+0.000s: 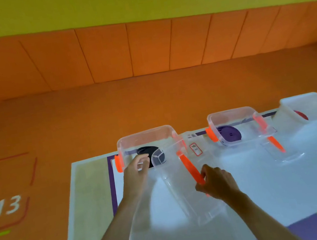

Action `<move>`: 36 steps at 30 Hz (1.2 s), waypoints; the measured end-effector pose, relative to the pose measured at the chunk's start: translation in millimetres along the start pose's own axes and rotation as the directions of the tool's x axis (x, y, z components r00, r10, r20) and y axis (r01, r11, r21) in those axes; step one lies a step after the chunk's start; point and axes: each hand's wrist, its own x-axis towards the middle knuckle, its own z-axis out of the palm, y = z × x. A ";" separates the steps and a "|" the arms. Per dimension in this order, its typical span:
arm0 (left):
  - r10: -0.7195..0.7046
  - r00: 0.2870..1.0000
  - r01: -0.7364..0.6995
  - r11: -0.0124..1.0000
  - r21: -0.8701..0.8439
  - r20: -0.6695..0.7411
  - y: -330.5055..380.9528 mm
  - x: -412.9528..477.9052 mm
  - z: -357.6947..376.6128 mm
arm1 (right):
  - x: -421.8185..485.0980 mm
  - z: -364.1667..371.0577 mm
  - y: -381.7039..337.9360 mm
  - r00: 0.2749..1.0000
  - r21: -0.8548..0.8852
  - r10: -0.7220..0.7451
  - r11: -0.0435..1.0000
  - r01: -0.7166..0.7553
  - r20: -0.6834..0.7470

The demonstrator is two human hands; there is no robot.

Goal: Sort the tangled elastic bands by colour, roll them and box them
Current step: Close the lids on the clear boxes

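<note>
Three clear plastic boxes stand in a row at the table's far edge. The left box (pixel 145 137) holds a rolled black band (pixel 145 150). My left hand (pixel 136 171) reaches against this box's near side, its fingers curled at the front rim. My right hand (pixel 215 181) grips the orange handle (pixel 190 169) of a clear lid (pixel 188 186) that lies tilted in front of the left box. The middle box (pixel 235 119) contains a rolled purple band (pixel 230 133). A red band (pixel 300 115) shows inside the right box (pixel 307 102).
A second clear lid (pixel 279 149) with an orange handle lies in front of the middle box. The table (pixel 94 194) has a pale top with purple, green and blue patches. Orange floor with a painted "13" (pixel 8 206) lies to the left and beyond.
</note>
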 end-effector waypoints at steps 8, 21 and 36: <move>-0.182 0.925 0.195 0.981 0.007 -0.334 -7.7 23.4 -18.2 | 110.4 -33.3 -72.0 0.935 -0.287 -0.351 0.891 0.352 0.056; -0.364 0.740 0.447 0.895 0.008 -0.566 -65.1 51.0 0.9 | 216.6 7.1 -69.1 0.810 -0.088 -0.558 0.830 0.551 -0.182; -0.610 0.681 0.392 0.771 -0.502 -0.404 -76.8 62.2 14.6 | 203.3 57.3 -23.9 0.970 0.855 0.221 0.517 -0.029 -0.101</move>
